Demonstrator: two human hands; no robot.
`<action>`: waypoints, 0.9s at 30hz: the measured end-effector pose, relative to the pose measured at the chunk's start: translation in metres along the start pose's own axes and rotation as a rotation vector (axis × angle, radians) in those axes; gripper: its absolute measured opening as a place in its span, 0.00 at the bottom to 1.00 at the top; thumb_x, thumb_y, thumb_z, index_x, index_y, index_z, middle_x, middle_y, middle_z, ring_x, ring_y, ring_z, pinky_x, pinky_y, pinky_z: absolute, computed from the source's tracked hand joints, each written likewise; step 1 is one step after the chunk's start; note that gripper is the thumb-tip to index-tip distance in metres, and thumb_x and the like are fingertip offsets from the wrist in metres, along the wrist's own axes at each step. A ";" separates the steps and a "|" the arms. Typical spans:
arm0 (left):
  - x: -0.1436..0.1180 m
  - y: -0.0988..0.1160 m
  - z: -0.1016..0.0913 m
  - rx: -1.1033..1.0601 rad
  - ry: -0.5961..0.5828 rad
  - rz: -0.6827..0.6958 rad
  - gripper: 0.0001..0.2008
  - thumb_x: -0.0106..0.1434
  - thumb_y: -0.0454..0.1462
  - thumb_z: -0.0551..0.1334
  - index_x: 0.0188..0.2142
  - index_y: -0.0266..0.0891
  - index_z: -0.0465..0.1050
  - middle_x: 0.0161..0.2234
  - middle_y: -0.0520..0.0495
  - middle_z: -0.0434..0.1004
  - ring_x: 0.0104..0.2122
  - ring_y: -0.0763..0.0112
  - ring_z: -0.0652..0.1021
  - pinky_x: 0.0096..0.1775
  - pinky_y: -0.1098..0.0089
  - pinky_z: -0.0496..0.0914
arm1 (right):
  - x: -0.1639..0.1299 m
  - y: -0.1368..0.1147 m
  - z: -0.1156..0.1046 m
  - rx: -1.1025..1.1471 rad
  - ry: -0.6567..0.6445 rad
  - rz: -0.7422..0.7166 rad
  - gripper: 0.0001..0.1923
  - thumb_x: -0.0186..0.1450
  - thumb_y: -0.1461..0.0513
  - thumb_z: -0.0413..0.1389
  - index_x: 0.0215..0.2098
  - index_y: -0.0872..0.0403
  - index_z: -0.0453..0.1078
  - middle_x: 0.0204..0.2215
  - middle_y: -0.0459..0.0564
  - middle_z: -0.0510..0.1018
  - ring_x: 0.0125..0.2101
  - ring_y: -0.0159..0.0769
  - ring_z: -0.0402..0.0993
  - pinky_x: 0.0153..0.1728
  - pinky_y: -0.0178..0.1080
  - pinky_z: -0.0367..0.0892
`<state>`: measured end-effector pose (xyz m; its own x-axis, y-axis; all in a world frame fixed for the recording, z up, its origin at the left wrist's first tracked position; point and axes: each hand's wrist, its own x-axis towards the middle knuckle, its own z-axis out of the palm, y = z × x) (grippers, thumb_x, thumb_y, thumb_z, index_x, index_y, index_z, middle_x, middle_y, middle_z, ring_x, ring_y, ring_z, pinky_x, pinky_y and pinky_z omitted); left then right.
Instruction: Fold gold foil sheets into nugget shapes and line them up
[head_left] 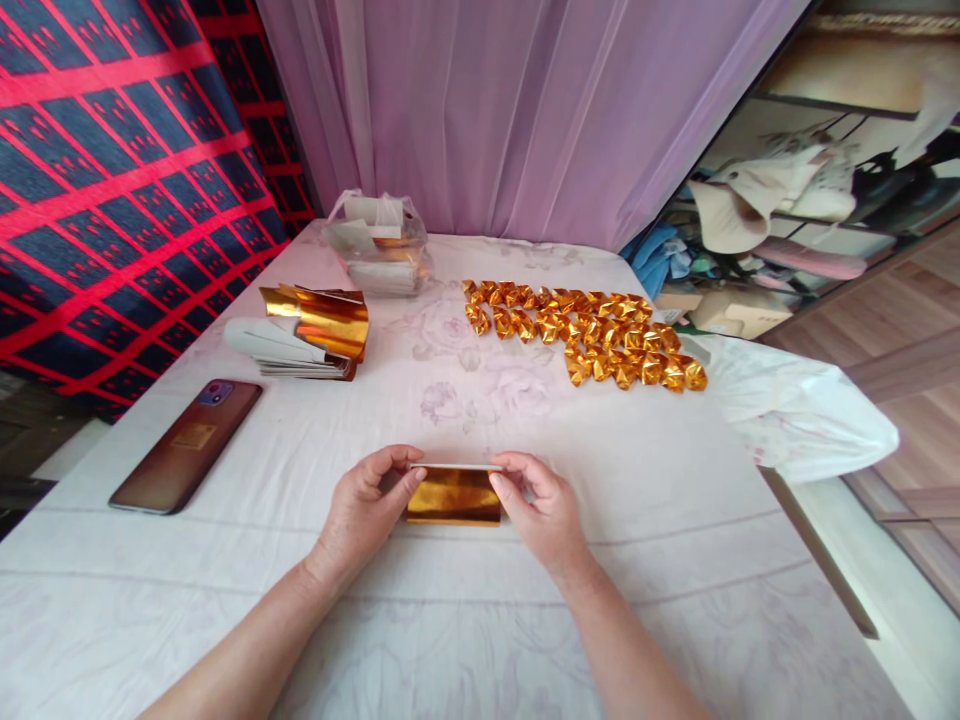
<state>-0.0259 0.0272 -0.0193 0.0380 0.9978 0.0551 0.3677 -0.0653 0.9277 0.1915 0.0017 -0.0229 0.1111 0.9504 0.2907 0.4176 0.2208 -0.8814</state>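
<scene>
In the head view, the left hand (379,495) and right hand (541,505) each pinch, thumb against fingers, one end of the gold foil paper's (454,498) white far edge. The paper lies between them, its long axis running 9-to-3 o'clock, neither hand nearer; folded gold foil pieces (634,340) sit toward 1 o'clock.

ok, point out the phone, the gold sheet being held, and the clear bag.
phone (181,458), head view, middle of back
gold sheet (454,498), head view, middle of shiny face
clear bag (380,252), head view, front side
</scene>
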 end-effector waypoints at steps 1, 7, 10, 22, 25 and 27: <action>0.000 0.000 0.000 0.002 0.002 0.002 0.12 0.58 0.44 0.64 0.37 0.40 0.76 0.27 0.52 0.75 0.27 0.73 0.75 0.28 0.75 0.70 | 0.000 0.000 0.000 0.000 0.001 -0.005 0.07 0.63 0.60 0.56 0.38 0.51 0.74 0.26 0.45 0.79 0.24 0.31 0.74 0.27 0.32 0.71; -0.001 0.000 0.000 -0.032 -0.016 -0.011 0.12 0.58 0.44 0.64 0.38 0.39 0.76 0.27 0.52 0.76 0.26 0.73 0.75 0.28 0.75 0.70 | 0.000 -0.001 0.000 0.011 0.019 -0.018 0.07 0.63 0.61 0.56 0.39 0.51 0.73 0.28 0.45 0.79 0.25 0.31 0.75 0.28 0.32 0.72; 0.000 -0.001 0.000 -0.043 -0.020 -0.011 0.12 0.58 0.44 0.64 0.38 0.39 0.76 0.28 0.51 0.77 0.28 0.72 0.76 0.29 0.75 0.71 | -0.001 -0.002 0.000 0.016 0.026 -0.022 0.07 0.63 0.62 0.56 0.39 0.51 0.73 0.29 0.46 0.79 0.26 0.31 0.75 0.28 0.32 0.72; 0.000 -0.002 0.001 -0.064 -0.037 -0.034 0.13 0.57 0.45 0.64 0.38 0.39 0.76 0.28 0.50 0.77 0.28 0.72 0.76 0.29 0.74 0.71 | -0.001 -0.001 0.000 0.038 0.037 -0.040 0.06 0.63 0.62 0.56 0.39 0.52 0.73 0.29 0.46 0.80 0.27 0.31 0.76 0.28 0.32 0.72; 0.000 -0.004 0.001 -0.063 -0.039 -0.034 0.13 0.57 0.45 0.64 0.38 0.39 0.76 0.28 0.50 0.78 0.29 0.71 0.77 0.30 0.74 0.71 | -0.001 -0.002 0.000 0.033 0.031 -0.039 0.06 0.63 0.62 0.56 0.39 0.51 0.73 0.29 0.46 0.80 0.27 0.31 0.76 0.28 0.32 0.72; 0.000 -0.005 0.001 -0.059 -0.040 -0.034 0.14 0.57 0.45 0.64 0.38 0.39 0.76 0.28 0.50 0.78 0.29 0.70 0.77 0.30 0.73 0.72 | 0.000 -0.003 -0.001 0.030 0.028 -0.040 0.06 0.63 0.62 0.56 0.38 0.51 0.74 0.28 0.46 0.80 0.26 0.31 0.75 0.28 0.32 0.71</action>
<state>-0.0270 0.0274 -0.0245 0.0635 0.9979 0.0093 0.3140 -0.0288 0.9490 0.1911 0.0005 -0.0204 0.1201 0.9342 0.3359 0.3953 0.2654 -0.8794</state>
